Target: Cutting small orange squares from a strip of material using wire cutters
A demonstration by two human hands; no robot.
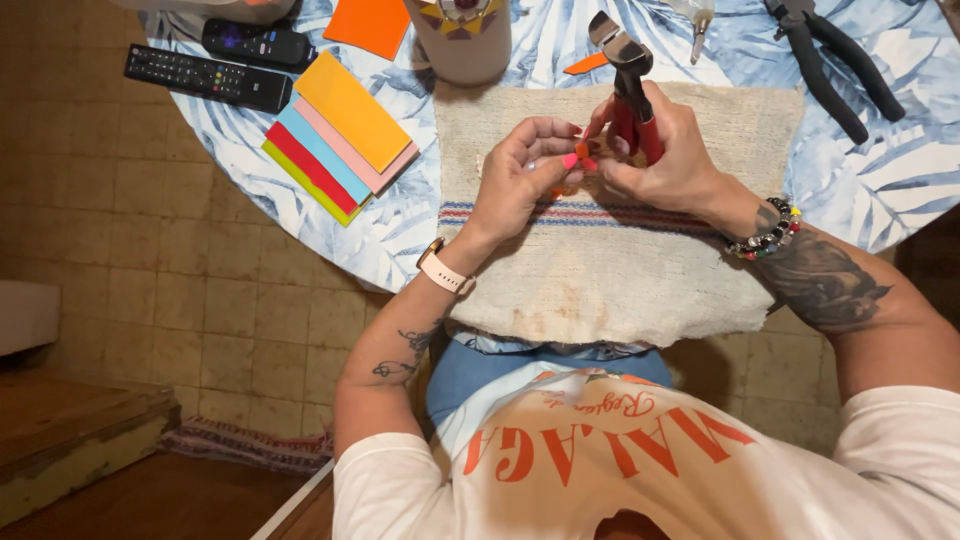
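My right hand grips a red-handled punch plier, its dark head pointing up and away from me. My left hand pinches a small orange piece between thumb and fingers, right beside the plier's handles. Both hands meet over a cream woven mat with blue and red stripes. I wear a pale watch band on the left wrist and a beaded bracelet on the right.
A fan of coloured sheets lies left of the mat on the round blue leaf-patterned table. Two black remotes sit at the far left, an orange sheet, a beige cup and black pliers at the back.
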